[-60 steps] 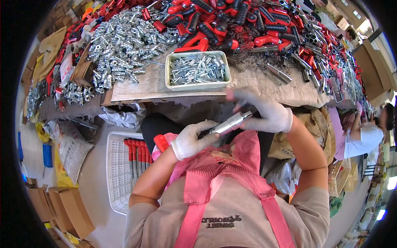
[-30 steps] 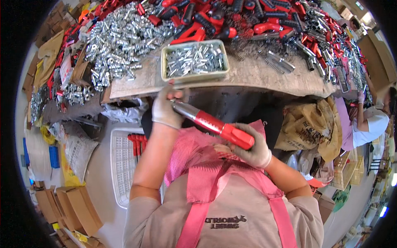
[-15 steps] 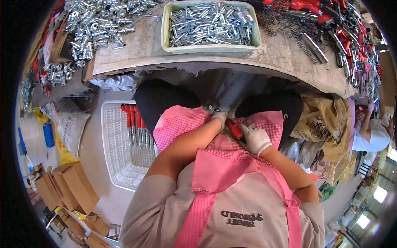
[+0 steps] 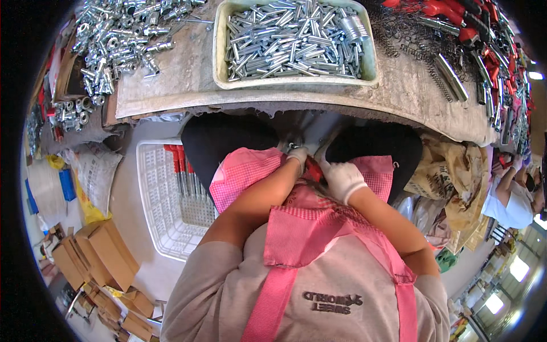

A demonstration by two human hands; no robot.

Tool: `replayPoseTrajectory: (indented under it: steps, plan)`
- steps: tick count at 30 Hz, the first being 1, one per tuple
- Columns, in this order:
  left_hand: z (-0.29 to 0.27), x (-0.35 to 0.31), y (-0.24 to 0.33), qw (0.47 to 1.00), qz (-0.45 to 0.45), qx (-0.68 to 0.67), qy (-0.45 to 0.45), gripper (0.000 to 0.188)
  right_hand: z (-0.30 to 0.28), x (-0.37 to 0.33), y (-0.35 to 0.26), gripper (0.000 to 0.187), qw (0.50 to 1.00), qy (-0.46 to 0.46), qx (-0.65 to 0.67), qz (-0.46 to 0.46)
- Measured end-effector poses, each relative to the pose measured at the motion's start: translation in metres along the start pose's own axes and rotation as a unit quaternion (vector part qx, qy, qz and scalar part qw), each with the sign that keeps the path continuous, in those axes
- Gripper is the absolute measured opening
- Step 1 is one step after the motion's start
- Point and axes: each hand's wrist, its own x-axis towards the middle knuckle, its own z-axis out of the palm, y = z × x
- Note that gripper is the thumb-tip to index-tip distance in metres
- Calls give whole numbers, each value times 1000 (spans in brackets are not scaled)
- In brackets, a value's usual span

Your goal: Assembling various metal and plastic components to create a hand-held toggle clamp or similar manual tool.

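In my lap, over a pink checked apron point(image 4: 245, 174), I have a red-handled tool point(image 4: 312, 170), mostly covered by my hands. My left hand point(image 4: 297, 155), in a pale work glove, is closed around its far part, with a small metal end point(image 4: 292, 145) showing just beyond the fingers. My right hand point(image 4: 345, 180), also gloved, is closed at the near right side of the red handle, fingers curled. Its fingertips are partly hidden. On the floor to my left, a white plastic crate point(image 4: 149, 188) holds several similar tools point(image 4: 181, 162) with red handles and metal shafts.
Ahead is a workbench point(image 4: 171, 94) with a ragged front edge. On it stand a pale tray point(image 4: 296, 82) of metal pins, a heap of metal fittings point(image 4: 128, 37), springs point(image 4: 407, 48) and red-handled parts point(image 4: 450, 14). Cardboard boxes point(image 4: 105, 248), sacks point(image 4: 441, 171) and another person point(image 4: 510, 199) flank me.
My right hand has shifted from lying along the red handle to a curled grip beside it. The left hand has moved slightly left. The view has tilted, so the bench appears lower.
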Motion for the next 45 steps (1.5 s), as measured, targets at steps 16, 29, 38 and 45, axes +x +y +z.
replayPoseTrajectory:
  steps: [16,29,38,45]
  plan:
    - [21,-152,83,869,358,309,147,35,6,25,15,29,992,-8,76,104]
    - [24,-131,74,869,329,293,225,36,22,39,23,26,993,11,59,101]
    - [18,-132,75,883,359,229,198,37,15,49,30,25,998,-43,23,34]
    - [9,-126,69,900,356,193,163,35,-8,45,28,23,998,-61,-5,-25]
